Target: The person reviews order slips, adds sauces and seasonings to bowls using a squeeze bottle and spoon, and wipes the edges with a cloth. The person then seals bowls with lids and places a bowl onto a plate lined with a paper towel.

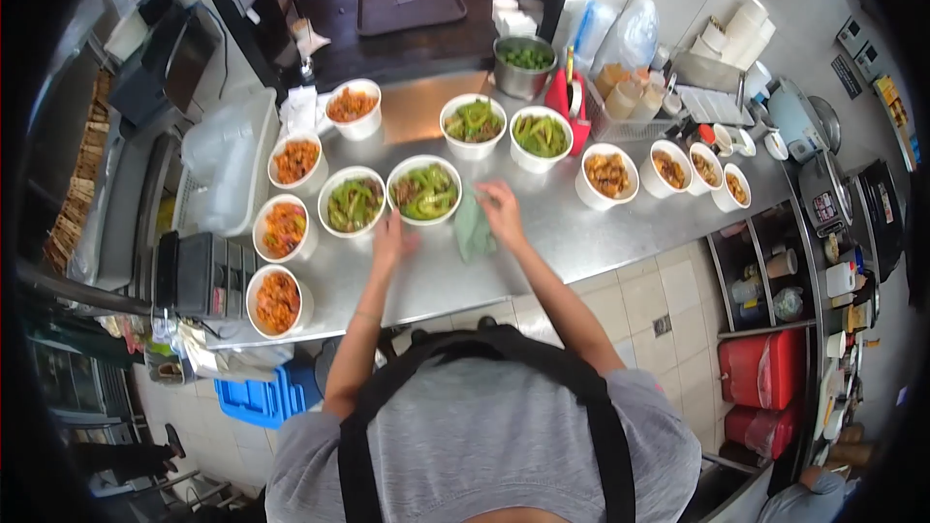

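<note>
My left hand [390,240] is at the near side of two white bowls of green pepper strips, the left bowl [353,201] and the right bowl [424,191]. Motion smears its fingers, so their grip is unclear. My right hand [501,212] is beside a crumpled green cloth [473,230], its fingers bent and apart near the cloth's upper edge. Beyond the hands are two more pepper bowls, one [474,126] left of the other [541,138]. All of these rest on the steel counter [581,242].
Several bowls of orange-red food [281,230] line the counter's left end. Bowls of browned food [607,176] run along the right. A metal pot of greens [524,65] and a brown tray [412,2] are farther back. Blue crates [260,397] sit below left.
</note>
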{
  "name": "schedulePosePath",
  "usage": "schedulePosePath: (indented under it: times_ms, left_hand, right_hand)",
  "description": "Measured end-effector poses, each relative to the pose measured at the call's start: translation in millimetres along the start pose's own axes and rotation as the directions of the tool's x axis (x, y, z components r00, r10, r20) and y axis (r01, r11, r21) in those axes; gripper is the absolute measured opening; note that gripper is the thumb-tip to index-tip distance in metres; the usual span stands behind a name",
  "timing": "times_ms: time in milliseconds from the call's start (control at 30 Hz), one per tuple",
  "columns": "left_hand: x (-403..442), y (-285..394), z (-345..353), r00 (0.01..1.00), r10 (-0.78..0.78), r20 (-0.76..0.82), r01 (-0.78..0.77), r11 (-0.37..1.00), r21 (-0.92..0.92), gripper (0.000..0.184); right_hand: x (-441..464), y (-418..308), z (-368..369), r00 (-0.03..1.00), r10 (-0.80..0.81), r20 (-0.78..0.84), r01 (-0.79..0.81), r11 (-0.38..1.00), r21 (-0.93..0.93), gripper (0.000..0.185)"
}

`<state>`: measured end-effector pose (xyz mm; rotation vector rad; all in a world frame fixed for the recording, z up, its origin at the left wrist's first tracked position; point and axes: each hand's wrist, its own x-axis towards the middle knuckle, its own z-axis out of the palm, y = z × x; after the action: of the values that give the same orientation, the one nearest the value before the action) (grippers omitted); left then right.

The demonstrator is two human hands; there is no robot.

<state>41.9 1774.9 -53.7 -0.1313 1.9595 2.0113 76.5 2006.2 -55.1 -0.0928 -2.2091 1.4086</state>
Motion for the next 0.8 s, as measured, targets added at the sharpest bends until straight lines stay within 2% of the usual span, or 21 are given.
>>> schedulePosePath:
  times_ms: [67,167,267,300,400,433,533,567,633,667,733,767,800]
  left_hand:
    - [-5.2,13.9,12.7,0.995,-0.08,-0.055,0.073,0.99,-0.119,0.029]
    - [6.2,3.1,18.9,0.996,0.032,-0.078,-0.05,0.968,-0.245,0.022]
    - [1.6,-3.4,36.1,0.997,0.009,-0.082,-0.04,0.921,-0.387,0.018]
    - [-3.9,-3.5,46.2,0.997,-0.029,-0.077,-0.008,0.895,-0.446,0.024]
    - [-26.8,2.2,41.6,0.961,-0.197,0.192,0.247,0.927,-0.283,0.032]
    - [-30.1,14.2,32.9,0.931,-0.304,0.202,0.348,0.904,-0.247,0.033]
    - [-16.9,18.7,16.7,0.998,-0.046,0.031,0.051,0.975,-0.217,0.026]
    - [-6.7,10.7,16.1,0.999,-0.023,0.039,0.032,0.97,-0.242,0.023]
    - [-2.9,-1.0,29.4,1.0,-0.02,0.024,0.028,0.907,-0.421,0.022]
    - [-0.7,-4.1,37.9,1.0,-0.016,0.017,0.023,0.863,-0.504,0.021]
    - [-10.8,-14.6,45.5,0.998,-0.063,0.014,0.063,0.912,-0.405,0.023]
    - [-16.9,-16.6,45.4,0.998,-0.068,0.016,0.069,0.935,-0.349,0.024]
    - [-22.1,-18.8,44.9,0.997,-0.076,0.019,0.078,0.954,-0.29,0.024]
  right_hand:
    - [14.4,-10.7,2.9,0.999,-0.034,0.028,0.032,0.998,0.059,0.024]
    - [26.3,-15.6,8.2,0.986,-0.145,0.085,0.145,0.989,-0.001,0.026]
    - [3.1,-30.2,11.4,0.981,-0.182,0.07,0.191,0.972,-0.139,0.03]
    - [-9.0,-34.1,12.0,0.981,-0.182,0.064,0.188,0.976,-0.112,0.03]
    - [-24.2,-32.7,7.2,0.986,-0.159,0.047,0.161,0.986,-0.042,0.031]
    - [-16.0,-19.9,0.9,0.991,-0.129,0.044,0.13,0.991,-0.022,0.031]
    - [5.2,-19.3,-6.4,0.998,-0.059,-0.007,0.059,0.998,-0.01,0.028]
    - [6.0,-19.7,0.3,0.997,-0.058,-0.041,0.059,0.998,0.006,0.028]
    - [-7.3,-25.0,12.6,0.991,-0.004,-0.134,0.009,0.999,0.037,0.026]
    - [-21.8,-27.3,20.4,0.996,0.015,-0.088,-0.01,0.998,0.064,0.026]
    - [-50.2,-29.9,30.3,0.998,0.065,0.005,-0.065,0.992,0.112,0.025]
    - [-55.6,-29.8,29.4,0.991,0.068,0.117,-0.09,0.976,0.197,0.025]
    - [-51.5,-25.6,24.5,0.997,0.078,0.028,-0.082,0.977,0.196,0.024]
